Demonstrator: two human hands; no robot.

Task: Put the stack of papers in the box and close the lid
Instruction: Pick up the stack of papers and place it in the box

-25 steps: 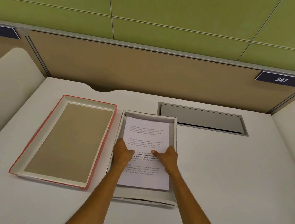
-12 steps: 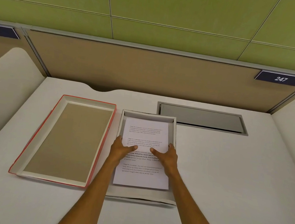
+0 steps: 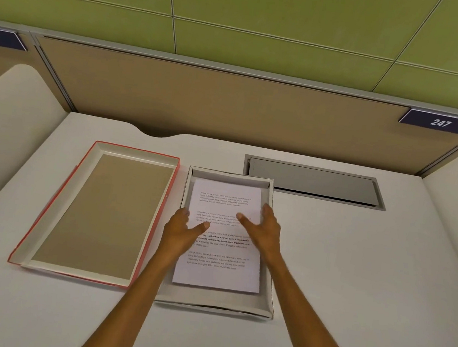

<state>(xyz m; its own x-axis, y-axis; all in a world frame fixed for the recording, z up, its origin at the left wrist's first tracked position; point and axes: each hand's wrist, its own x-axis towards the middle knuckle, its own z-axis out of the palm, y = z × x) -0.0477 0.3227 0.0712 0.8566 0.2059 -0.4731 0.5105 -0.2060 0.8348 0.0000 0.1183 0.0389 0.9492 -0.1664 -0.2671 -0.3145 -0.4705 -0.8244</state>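
Seating the stack of papers [image 3: 222,238] flat inside the box [image 3: 266,297], you are spreading both grips wide, left hand [image 3: 179,232] and right hand [image 3: 264,228]. Lid [image 3: 97,212] is lying at 9 o'clock on the counter [image 3: 353,273].

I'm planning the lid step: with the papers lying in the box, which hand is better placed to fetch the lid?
Left, probably. The red-edged lid lies upside down on the left of the box, right beside the left hand. The right hand is at the papers' far edge and would have to cross over.
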